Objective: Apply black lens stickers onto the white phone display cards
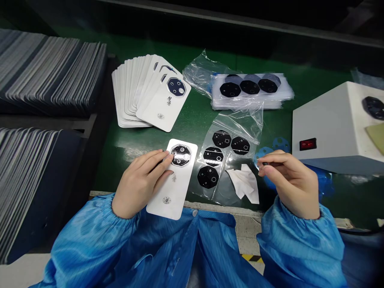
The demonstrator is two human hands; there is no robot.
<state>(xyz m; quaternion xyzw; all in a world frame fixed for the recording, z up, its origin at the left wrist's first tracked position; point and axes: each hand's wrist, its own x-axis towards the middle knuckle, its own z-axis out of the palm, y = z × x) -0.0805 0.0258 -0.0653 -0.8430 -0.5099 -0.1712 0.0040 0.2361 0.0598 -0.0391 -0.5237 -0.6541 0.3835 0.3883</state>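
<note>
My left hand [141, 183] rests on a white phone back cover [167, 192], holding it flat on the green mat with the fingertips beside a glossy octagonal camera ring [181, 155]. My right hand [289, 182] pinches a small dark piece [265, 164] between thumb and fingers, too small to identify. Just left of that hand lies a crumpled white wipe [244, 184] on a clear plastic bag [210, 188] holding several black octagonal camera plates [222, 139]. Blue octagonal film pieces [281, 144] lie near my right fingers, partly hidden by the hand.
A fanned stack of white back covers [144, 92] lies at the back, next to a bagged pile of black octagonal plates [252, 91]. Long rows of covers [51, 72] fill racks on the left. A white box with a red switch [330, 124] stands on the right.
</note>
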